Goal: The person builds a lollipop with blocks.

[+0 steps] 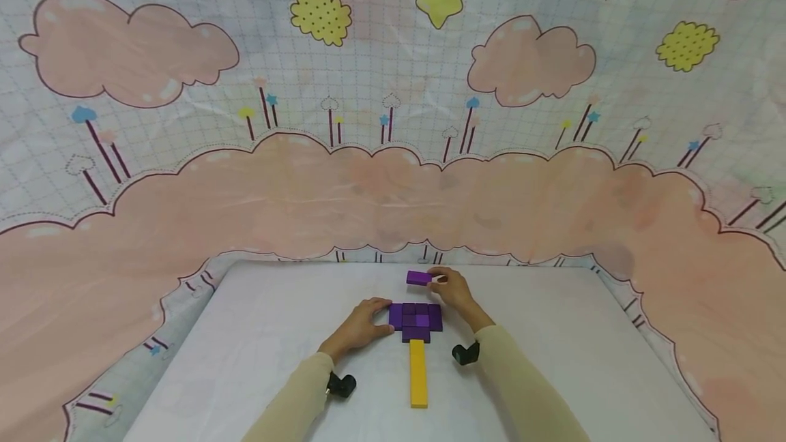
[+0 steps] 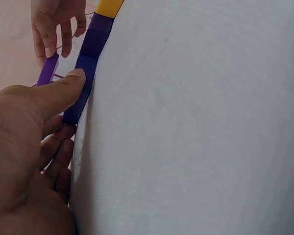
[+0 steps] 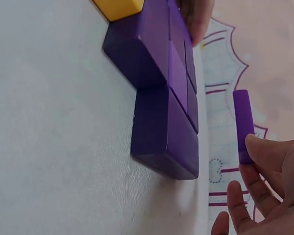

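Observation:
In the head view, purple blocks [image 1: 409,320] lie tightly together on the white table, a long yellow block [image 1: 418,374] running from their near side. My left hand [image 1: 364,322] is at the left end of the group, thumb at the near corner and index finger at the far corner of the end block [image 2: 83,95]. Beyond the group, my right hand [image 1: 453,289] pinches a loose purple block [image 3: 243,122] by its right end between thumb and fingers. That block is held above the table, apart from the others, as the right wrist view shows.
The white tabletop [image 1: 245,360] spreads out on both sides of the blocks. A patterned cloth [image 1: 381,203] with clouds and stars hangs behind the table and runs along its sides. Small black devices [image 1: 465,353] are worn at both wrists.

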Demonstrator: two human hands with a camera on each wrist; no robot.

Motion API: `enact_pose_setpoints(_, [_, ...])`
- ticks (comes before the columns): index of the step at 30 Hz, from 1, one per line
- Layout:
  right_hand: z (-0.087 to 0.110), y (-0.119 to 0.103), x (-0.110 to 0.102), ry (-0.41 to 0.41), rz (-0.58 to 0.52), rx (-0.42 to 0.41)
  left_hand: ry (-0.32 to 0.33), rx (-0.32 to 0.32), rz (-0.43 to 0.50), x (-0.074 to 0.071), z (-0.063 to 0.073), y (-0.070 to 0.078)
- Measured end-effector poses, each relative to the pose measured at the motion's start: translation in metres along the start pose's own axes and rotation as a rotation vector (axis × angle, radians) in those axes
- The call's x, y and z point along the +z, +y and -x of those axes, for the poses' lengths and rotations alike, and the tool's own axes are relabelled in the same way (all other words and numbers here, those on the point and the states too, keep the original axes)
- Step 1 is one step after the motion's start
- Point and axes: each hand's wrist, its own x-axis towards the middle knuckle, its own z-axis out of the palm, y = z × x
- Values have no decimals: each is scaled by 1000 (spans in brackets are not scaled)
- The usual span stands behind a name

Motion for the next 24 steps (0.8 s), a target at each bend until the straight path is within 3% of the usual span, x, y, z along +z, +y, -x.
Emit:
enact_pose_setpoints(8, [8,-5,1,-12,-15,-2,1,24,-8,0,-1,-2])
enact_pose_setpoints(16, [16,-4,6,-13,1,-56,0,23,-5,0,-1,-4])
enact_pose_setpoints(24, [23,-3,9,-18,13,-44,4,20,6,0,-1,-3])
